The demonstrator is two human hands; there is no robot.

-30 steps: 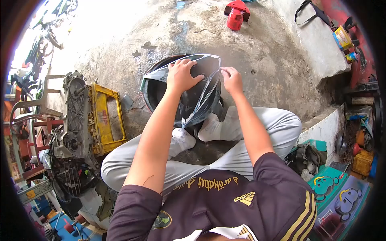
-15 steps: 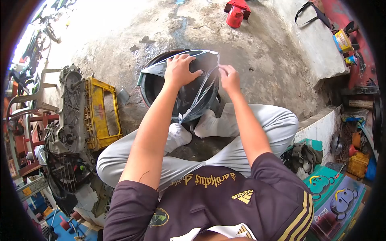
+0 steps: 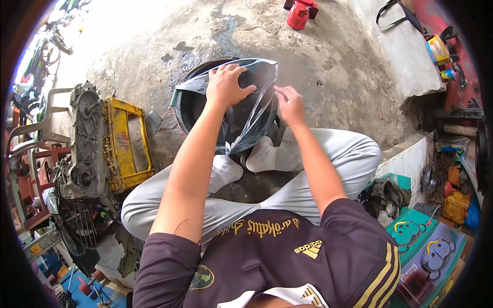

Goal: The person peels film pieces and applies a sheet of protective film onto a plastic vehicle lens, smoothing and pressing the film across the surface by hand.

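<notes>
Head view, your left hand (image 3: 224, 88) splayed over clear plastic (image 3: 256, 112), your right hand (image 3: 290, 104) pinching its edge, the plastic lying across a dark basin (image 3: 192, 110), upper centre of the frame.

Person's clothing, seen from above. A dark purplish-brown short-sleeved jersey (image 3: 277, 256) has ornate gold lettering (image 3: 267, 226) across its front, upside down from this view and partly lost in folds. A gold Adidas logo (image 3: 309, 249) sits on the right side of the chest, a round crest (image 3: 202, 277) on the left. Three gold stripes (image 3: 389, 264) run along the right shoulder. The collar (image 3: 297, 292) is white. Below are creased pale grey trousers (image 3: 349, 149) and white socks (image 3: 262, 154).
</notes>
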